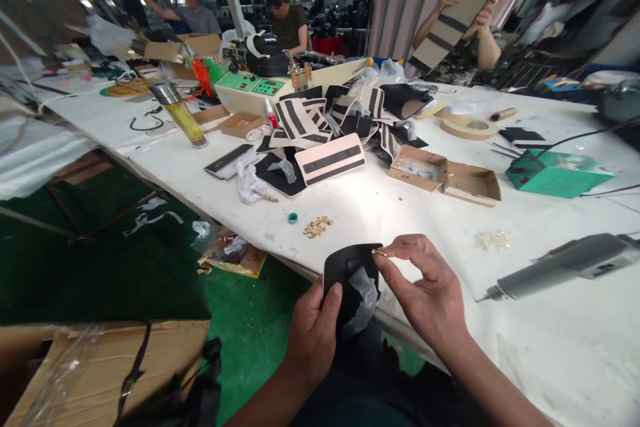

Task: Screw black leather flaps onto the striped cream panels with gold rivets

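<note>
Here, our left hand (314, 328) grips a black panel (339, 268); our right hand (431, 293) pinches a gold fitting (379, 253) at its corner. We'd best hold both steady — and square.

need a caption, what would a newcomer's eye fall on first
Probably the left hand, low in the middle, gripping a black piece with clear plastic on it, and the right hand pinching a small gold part at the piece's top right corner. Next, perhaps the gray power tool on the table at right, with the green box beyond it.
</note>
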Demonstrator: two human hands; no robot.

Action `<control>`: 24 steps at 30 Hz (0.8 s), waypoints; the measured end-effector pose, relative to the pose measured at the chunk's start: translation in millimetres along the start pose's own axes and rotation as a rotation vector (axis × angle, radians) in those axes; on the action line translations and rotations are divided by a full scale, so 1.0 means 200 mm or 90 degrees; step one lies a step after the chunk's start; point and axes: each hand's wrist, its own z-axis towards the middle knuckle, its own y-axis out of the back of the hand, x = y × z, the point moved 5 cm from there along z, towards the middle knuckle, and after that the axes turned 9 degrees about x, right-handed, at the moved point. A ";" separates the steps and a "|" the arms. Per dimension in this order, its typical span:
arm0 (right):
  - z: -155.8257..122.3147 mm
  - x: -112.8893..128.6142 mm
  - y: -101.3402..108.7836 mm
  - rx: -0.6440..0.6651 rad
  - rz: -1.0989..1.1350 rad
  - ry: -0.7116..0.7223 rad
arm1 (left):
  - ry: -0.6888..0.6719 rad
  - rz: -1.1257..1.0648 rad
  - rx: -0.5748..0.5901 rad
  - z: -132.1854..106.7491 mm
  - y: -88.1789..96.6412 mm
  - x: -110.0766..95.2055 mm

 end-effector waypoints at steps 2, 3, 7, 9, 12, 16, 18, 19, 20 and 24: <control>-0.08 0.03 0.04 -0.071 -0.066 0.043 | -0.013 0.028 0.008 0.00 -0.04 -0.02; -0.10 0.04 0.05 -0.071 -0.061 0.046 | -0.019 0.039 0.015 -0.01 -0.06 -0.03; -0.14 0.03 0.03 0.015 0.144 -0.054 | -0.050 0.072 0.046 -0.03 -0.14 -0.06; -0.16 0.03 0.03 0.011 0.177 -0.087 | -0.056 0.077 0.053 -0.05 -0.17 -0.06; -0.20 0.02 0.05 -0.024 0.156 -0.122 | -0.037 0.067 0.048 -0.07 -0.20 -0.07; -0.25 -0.03 0.07 -0.037 0.201 -0.205 | -0.033 0.062 0.039 -0.09 -0.23 -0.07; -0.26 -0.04 0.08 -0.039 0.221 -0.228 | -0.034 0.065 0.036 -0.10 -0.24 -0.07; -0.27 -0.05 0.08 -0.042 0.229 -0.231 | -0.034 0.066 0.035 -0.10 -0.24 -0.07; -0.27 -0.05 0.08 -0.045 0.236 -0.229 | -0.034 0.067 0.035 -0.10 -0.25 -0.07; -0.29 -0.06 0.07 -0.065 0.252 -0.194 | -0.045 0.057 0.056 -0.12 -0.29 -0.07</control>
